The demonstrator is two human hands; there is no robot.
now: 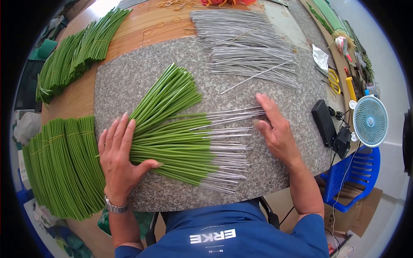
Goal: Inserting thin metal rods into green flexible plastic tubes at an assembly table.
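My left hand [117, 157] lies flat with its fingers stretched over the left ends of a fan of green tubes [180, 150]. Bare silver wires [232, 148] stick out of their right ends. A few of these wires jut further right than the others, and their tips reach my right hand [279, 133]. Its thumb and fingers are apart around those tips; whether they touch is unclear. Above the fan, a thick bunch of green tubes [172, 90] slants up and right, with no wire showing at its upper end.
Silver wires [249, 47] lie piled at the far side of the grey stone slab [142, 64]. Tied green bundles stand at left, near [64, 167] and far [77, 56]. On the right are yellow-handled scissors [334, 81], a black box [323, 122] and a blue fan [371, 120].
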